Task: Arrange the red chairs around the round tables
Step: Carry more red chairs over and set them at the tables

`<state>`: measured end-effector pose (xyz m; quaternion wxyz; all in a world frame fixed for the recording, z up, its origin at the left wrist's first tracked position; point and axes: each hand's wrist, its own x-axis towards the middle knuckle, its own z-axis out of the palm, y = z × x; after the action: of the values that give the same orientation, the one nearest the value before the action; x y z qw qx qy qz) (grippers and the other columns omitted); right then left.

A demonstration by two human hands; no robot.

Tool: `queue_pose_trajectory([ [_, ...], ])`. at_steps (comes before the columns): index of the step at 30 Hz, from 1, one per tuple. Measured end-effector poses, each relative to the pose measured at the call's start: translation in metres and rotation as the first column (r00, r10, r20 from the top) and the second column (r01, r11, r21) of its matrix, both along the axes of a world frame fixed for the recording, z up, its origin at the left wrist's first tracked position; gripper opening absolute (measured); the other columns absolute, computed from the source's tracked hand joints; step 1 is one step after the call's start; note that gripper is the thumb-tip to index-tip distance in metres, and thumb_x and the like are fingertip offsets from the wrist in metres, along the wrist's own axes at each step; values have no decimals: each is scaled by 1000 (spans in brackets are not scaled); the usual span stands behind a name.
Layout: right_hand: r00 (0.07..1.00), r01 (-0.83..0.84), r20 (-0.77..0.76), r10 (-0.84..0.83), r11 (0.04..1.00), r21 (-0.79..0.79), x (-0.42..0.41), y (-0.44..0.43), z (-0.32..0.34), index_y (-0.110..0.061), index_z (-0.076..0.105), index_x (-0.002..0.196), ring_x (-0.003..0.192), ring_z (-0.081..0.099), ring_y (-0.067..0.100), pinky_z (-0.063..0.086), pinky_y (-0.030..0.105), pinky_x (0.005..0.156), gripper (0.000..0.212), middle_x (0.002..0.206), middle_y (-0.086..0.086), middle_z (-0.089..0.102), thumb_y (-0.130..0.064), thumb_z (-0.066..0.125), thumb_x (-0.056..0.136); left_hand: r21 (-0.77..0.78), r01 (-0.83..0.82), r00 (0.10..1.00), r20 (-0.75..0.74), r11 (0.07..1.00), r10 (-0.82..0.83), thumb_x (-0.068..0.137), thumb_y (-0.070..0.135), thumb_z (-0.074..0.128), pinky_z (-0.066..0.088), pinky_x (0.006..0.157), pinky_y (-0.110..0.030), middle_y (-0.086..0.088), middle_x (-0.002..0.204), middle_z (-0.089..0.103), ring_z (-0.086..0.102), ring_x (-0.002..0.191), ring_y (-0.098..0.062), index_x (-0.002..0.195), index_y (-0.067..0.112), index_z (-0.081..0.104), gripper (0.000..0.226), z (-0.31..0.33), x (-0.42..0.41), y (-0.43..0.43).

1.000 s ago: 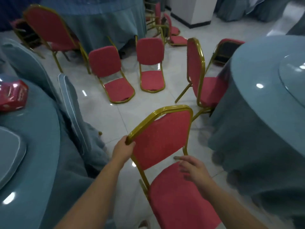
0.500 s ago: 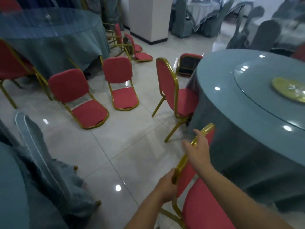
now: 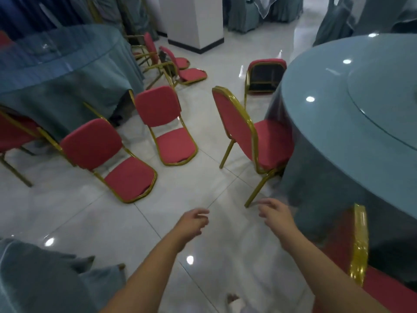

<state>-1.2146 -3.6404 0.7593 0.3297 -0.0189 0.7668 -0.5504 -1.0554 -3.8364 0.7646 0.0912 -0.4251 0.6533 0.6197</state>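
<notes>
Nothing is held: the fingers [image 3: 199, 216] of the left hand [image 3: 190, 224] and right hand [image 3: 276, 214] are loosely spread, with a tucked red chair [image 3: 360, 242] just right of them at the round counter [image 3: 327, 91]. If the low chair [image 3: 90, 143] ahead-left of the fingers is swung in carelessly, the upright chair [image 3: 234, 123] beyond them could be struck.

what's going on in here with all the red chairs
A person is setting red chairs around cloth-covered round tables. The left hand and right hand are open and empty above the floor. The nearest chair stands against the right-hand table, and a second chair is tucked in further along. Two loose chairs sit on open floor, not yet at a table.
</notes>
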Motion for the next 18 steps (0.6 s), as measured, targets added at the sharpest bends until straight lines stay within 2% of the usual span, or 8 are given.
queue_pose_trajectory([
  [2,1000,1,31,-1,1000,-3,-7,-38,-6,-20,70,102,86,64,15,45,27,67,12,100,3,68,-17,62,93,15,-80,997,-22,997,80,94,9,59,53,91,-37,-7,116,66,63,102,-22,119,18,65,27,5,-1,-48],
  [4,998,-24,63,24,1000,-12,-16,-85,-12,-24,70,99,88,66,16,46,28,68,12,100,3,69,-17,64,92,35,-115,992,-52,993,116,94,10,60,53,93,-39,-6,116,67,65,107,-23,117,20,66,27,3,-3,-97],
  [8,995,-60,85,59,998,15,-41,-193,-22,-24,72,98,89,68,17,48,27,67,10,99,3,71,-19,65,92,56,-193,976,-93,980,197,95,13,59,55,92,-40,-5,113,69,66,107,-25,114,25,68,24,-12,-15,-202],
  [12,997,-36,69,33,998,47,-74,-308,-12,-24,72,96,80,68,11,46,20,57,9,94,1,72,-20,65,92,78,-242,959,-132,967,251,95,20,64,58,84,-35,-3,110,71,69,102,-22,109,28,70,18,-24,-43,-324],
  [15,998,-8,58,7,1000,7,-100,-386,12,-18,72,97,83,67,16,49,29,70,11,96,6,71,-13,64,92,84,-238,962,-113,968,247,93,20,66,57,79,-32,-6,110,71,69,101,-21,108,26,70,16,-18,-74,-412],
  [18,999,-21,29,22,999,-35,-136,-451,43,-18,73,100,87,70,17,52,33,78,12,97,6,73,-14,64,92,73,-223,967,-109,972,230,92,17,66,56,80,-34,-9,109,70,68,99,-22,109,20,69,18,-4,-124,-485],
])
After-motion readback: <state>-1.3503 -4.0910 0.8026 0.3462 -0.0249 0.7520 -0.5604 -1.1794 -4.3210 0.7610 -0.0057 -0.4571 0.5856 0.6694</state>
